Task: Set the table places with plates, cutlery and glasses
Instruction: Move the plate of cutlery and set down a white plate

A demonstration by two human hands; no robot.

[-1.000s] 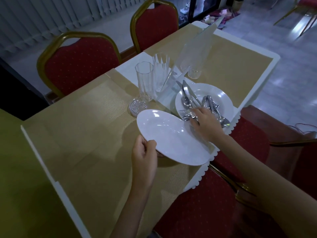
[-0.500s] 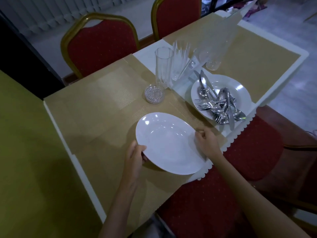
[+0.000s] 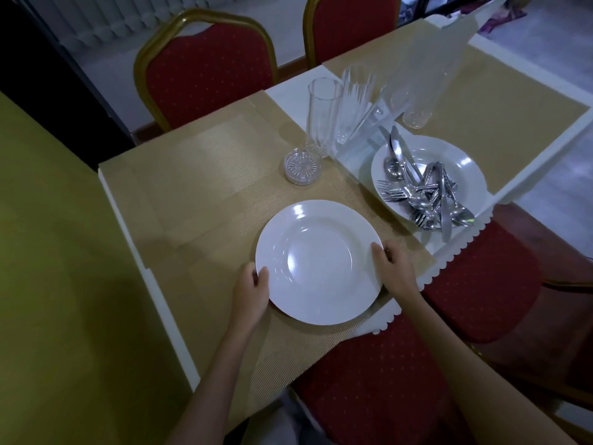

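The white plate (image 3: 317, 261) lies on the gold placemat (image 3: 205, 175) at the bench's near edge, left hand (image 3: 252, 292) and right hand (image 3: 396, 271) each with a closed grip on its rim; beyond, a second plate (image 3: 462, 162) holds piled cutlery (image 3: 423, 191) beside tall glasses (image 3: 322, 115)

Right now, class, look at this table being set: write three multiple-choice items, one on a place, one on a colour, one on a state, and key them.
1. Where does the cutlery lie?
A. Piled in the far plate
B. Beside the near plate
C. On a chair

2. What colour are the chair cushions?
A. Blue
B. Red
C. Green

3. How is the near plate held?
A. By the left hand only
B. By neither hand
C. By both hands, one at each rim

Key: 1 A, forks, spoons and knives fill the far plate. 2 B, all padding shows red. 3 C, the right hand grips the opposite rim.
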